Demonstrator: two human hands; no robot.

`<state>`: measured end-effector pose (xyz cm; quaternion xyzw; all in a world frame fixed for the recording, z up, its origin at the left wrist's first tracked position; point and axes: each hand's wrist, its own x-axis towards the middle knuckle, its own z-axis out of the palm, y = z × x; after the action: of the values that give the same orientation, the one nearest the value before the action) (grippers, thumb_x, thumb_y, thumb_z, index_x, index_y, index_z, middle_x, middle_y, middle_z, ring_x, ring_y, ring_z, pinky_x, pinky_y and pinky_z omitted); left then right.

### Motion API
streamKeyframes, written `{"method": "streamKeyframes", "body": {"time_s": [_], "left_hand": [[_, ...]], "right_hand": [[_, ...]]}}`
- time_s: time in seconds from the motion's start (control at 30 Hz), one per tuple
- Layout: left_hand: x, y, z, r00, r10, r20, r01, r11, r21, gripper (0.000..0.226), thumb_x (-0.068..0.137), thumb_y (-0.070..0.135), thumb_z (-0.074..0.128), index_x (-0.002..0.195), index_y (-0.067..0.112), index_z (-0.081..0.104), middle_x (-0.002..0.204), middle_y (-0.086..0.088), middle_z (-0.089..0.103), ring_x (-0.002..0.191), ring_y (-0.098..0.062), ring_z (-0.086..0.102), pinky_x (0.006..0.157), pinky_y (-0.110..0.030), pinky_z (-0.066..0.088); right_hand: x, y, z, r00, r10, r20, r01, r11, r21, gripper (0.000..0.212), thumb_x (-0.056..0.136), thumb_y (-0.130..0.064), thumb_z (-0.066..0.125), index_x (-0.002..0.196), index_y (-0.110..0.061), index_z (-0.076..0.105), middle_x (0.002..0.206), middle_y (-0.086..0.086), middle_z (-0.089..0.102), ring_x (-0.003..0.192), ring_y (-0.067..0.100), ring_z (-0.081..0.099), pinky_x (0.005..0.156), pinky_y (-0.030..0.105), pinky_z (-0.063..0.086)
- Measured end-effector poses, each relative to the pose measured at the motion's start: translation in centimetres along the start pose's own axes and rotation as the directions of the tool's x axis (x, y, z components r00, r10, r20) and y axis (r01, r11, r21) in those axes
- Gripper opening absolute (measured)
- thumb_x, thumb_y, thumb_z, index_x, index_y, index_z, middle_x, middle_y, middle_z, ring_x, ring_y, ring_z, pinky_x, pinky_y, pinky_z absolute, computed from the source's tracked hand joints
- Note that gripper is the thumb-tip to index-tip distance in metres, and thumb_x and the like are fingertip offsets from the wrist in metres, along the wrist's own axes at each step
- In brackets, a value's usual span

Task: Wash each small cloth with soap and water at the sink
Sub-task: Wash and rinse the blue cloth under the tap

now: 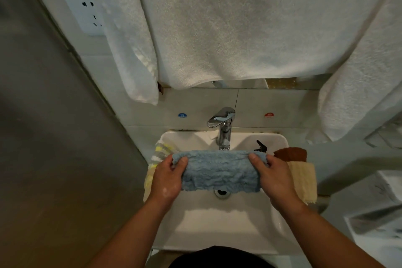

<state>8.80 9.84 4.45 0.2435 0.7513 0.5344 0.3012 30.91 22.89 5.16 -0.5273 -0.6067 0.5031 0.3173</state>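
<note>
A fluffy blue cloth (219, 171) is stretched out flat over the white sink (219, 224), just below the chrome tap (224, 130). My left hand (168, 177) grips its left end, with soap suds on the back of the hand. Its right end is gripped by my right hand (275, 177). A yellow-and-white striped cloth (159, 152) lies on the sink's left rim. On the right rim lie a brown cloth (292, 153) and a cream cloth (303, 180). No water is seen running from the tap.
Large white towels (239, 28) hang above the sink and over the mirror's lower edge. A wall socket (87, 11) sits at the upper left. The drain (222, 193) shows under the cloth. A small black object (260, 147) rests at the basin's back right.
</note>
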Motion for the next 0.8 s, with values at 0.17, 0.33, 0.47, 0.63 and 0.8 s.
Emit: {"method": "streamKeyframes", "body": {"time_s": [0.17, 0.33, 0.47, 0.63, 0.8], "left_hand": [[-0.6, 0.5, 0.2, 0.989, 0.123, -0.077, -0.112, 0.985, 0.130, 0.013, 0.101, 0.032, 0.056, 0.105, 0.025, 0.065, 0.098, 0.012, 0.068, 0.092, -0.001, 0.062, 0.077, -0.023, 0.049], [-0.3, -0.2, -0.5, 0.996, 0.093, 0.005, -0.094, 0.994, 0.055, 0.011, 0.099, 0.033, 0.061, 0.100, 0.026, 0.070, 0.095, 0.005, 0.074, 0.091, -0.010, 0.071, 0.081, -0.035, 0.058], [-0.4, -0.6, -0.8, 0.998, 0.055, 0.040, -0.055, 0.998, -0.012, 0.013, 0.099, 0.032, 0.062, 0.102, 0.024, 0.072, 0.098, 0.004, 0.076, 0.093, -0.013, 0.073, 0.085, -0.041, 0.060], [-0.5, -0.4, -0.7, 0.997, 0.073, -0.010, -0.073, 0.997, 0.033, 0.014, 0.100, 0.029, 0.059, 0.100, 0.021, 0.070, 0.094, 0.004, 0.074, 0.089, -0.011, 0.071, 0.077, -0.027, 0.057], [-0.4, -0.4, -0.8, 0.991, 0.130, 0.008, -0.131, 0.987, 0.094, 0.006, 0.099, 0.020, 0.062, 0.095, 0.021, 0.067, 0.087, 0.004, 0.072, 0.080, 0.000, 0.067, 0.067, -0.014, 0.050]], "right_hand": [[-0.1, -0.1, 0.7, 0.998, 0.048, -0.043, -0.048, 0.999, -0.005, 0.042, 0.101, -0.044, 0.053, 0.076, -0.018, 0.076, 0.072, -0.004, 0.075, 0.068, 0.006, 0.072, 0.061, 0.028, 0.056], [0.2, 0.5, 0.4, 0.995, 0.077, 0.067, -0.081, 0.996, 0.048, 0.038, 0.103, -0.044, 0.050, 0.091, -0.016, 0.071, 0.086, 0.002, 0.076, 0.084, 0.018, 0.074, 0.073, 0.043, 0.062], [0.0, 0.9, 0.3, 0.991, 0.023, 0.134, -0.028, 0.999, 0.036, 0.018, 0.099, -0.034, 0.062, 0.096, -0.016, 0.066, 0.091, 0.000, 0.074, 0.087, 0.015, 0.074, 0.077, 0.050, 0.062], [-0.1, 0.9, 0.5, 0.999, -0.046, 0.015, 0.046, 0.999, -0.020, 0.025, 0.100, -0.032, 0.058, 0.086, -0.014, 0.069, 0.078, -0.001, 0.071, 0.074, 0.010, 0.070, 0.067, 0.043, 0.058], [0.3, 1.0, 0.6, 0.995, -0.066, -0.071, 0.059, 0.994, -0.097, 0.045, 0.102, -0.043, 0.049, 0.079, -0.011, 0.071, 0.073, 0.003, 0.070, 0.072, 0.017, 0.069, 0.058, 0.033, 0.053]]}}
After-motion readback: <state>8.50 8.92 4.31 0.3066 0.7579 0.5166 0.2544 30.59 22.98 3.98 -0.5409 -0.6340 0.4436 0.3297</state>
